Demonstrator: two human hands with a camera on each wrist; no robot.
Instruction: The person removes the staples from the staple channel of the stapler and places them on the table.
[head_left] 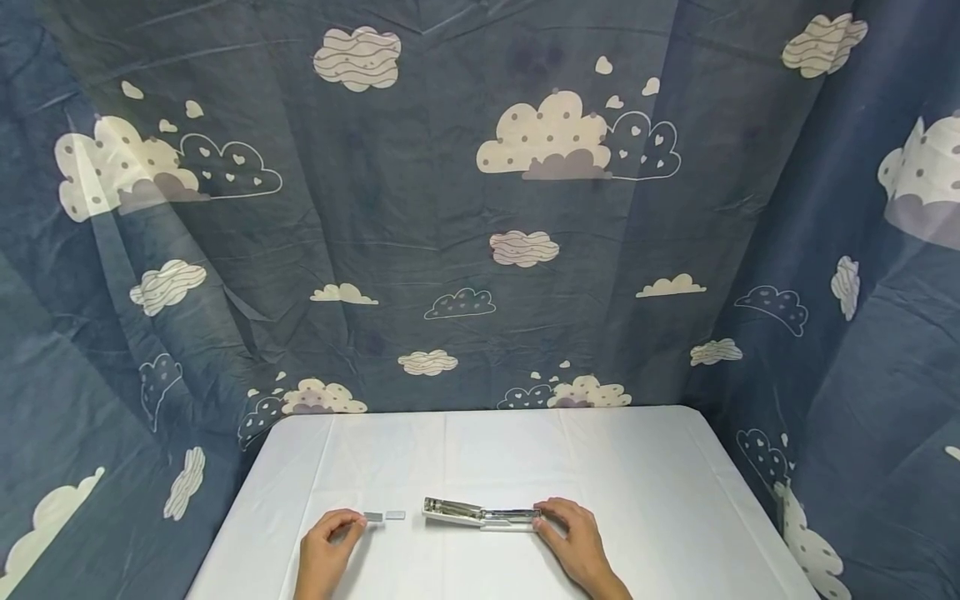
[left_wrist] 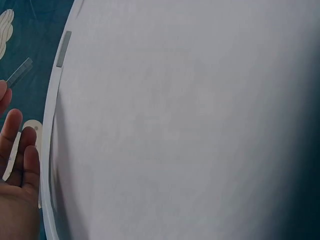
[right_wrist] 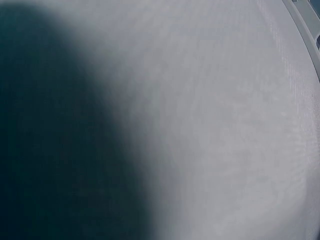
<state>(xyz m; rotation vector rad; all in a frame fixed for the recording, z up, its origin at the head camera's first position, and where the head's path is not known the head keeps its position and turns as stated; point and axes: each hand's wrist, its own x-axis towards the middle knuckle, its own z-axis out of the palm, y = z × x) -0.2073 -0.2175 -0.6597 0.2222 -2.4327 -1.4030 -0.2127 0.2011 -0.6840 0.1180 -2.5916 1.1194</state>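
Observation:
My left hand pinches a small strip of staples between thumb and fingertips; the left wrist view shows this held strip too, with the other fingers loosely bent. Just right of it a second strip of staples lies on the white table. An opened stapler, silvery and white, lies stretched out to the right of the strips, its metal inside facing up. At its right end my right hand grips it between thumb and fingers. The right wrist view catches mostly tabletop and a dark blur, no hand.
A white-covered table with rounded far corners carries everything. Dark blue curtains with a cloud pattern hang behind it and along both sides.

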